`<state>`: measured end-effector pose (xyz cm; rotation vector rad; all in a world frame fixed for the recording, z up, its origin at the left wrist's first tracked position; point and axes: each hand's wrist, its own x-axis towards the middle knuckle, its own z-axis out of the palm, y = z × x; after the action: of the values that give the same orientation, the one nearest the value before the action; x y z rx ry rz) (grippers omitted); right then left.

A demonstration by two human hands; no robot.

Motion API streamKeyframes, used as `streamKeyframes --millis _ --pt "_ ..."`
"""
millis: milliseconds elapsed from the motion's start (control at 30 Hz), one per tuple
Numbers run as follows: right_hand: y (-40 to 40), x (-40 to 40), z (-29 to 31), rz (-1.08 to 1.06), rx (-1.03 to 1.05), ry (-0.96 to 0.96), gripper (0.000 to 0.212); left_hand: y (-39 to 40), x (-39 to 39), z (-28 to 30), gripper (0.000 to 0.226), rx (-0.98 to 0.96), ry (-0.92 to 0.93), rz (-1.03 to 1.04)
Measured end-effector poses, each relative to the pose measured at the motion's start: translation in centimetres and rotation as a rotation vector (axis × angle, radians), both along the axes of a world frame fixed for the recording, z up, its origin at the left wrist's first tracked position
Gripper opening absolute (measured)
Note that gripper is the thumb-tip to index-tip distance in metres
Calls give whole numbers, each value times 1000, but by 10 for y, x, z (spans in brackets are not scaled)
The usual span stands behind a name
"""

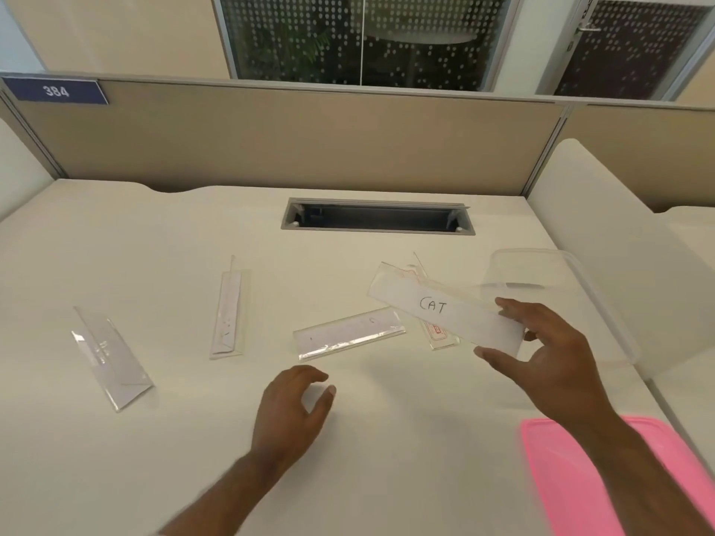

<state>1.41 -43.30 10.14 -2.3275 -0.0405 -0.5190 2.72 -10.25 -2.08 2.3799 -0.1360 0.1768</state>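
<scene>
The right hand (549, 353) pinched the clear CAT name card (445, 309) at the frame's right. The left hand (294, 408) hung loosely curled, holding nothing, bottom middle.

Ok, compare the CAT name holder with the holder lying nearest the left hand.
The CAT holder is held up in the right hand; the near holder lies on the desk, untouched. CAT reads clearly; the near holder's marks are faint. Both are clear, with white paper inside.
</scene>
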Motion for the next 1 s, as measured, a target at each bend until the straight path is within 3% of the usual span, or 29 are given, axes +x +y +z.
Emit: streamKeyframes --millis 133,333,567,900,1000 --pt "-23 0 -6 -130 -19 -39 64 -49 4 -20 50 172 -21 -154" --pt "-61 -4 -9 -354 -75 -117 62 -96 16 -42 87 414 103 -168" --pt "-107 2 -7 -683 -185 -41 61 -95 20 -47 86 504 98 -188" --pt "-96 47 -25 -589 -399 221 53 -96 19 -46 78 494 87 -186" --pt "-89 62 -31 -610 -394 391 59 -95 19 -47 77 493 87 -183"
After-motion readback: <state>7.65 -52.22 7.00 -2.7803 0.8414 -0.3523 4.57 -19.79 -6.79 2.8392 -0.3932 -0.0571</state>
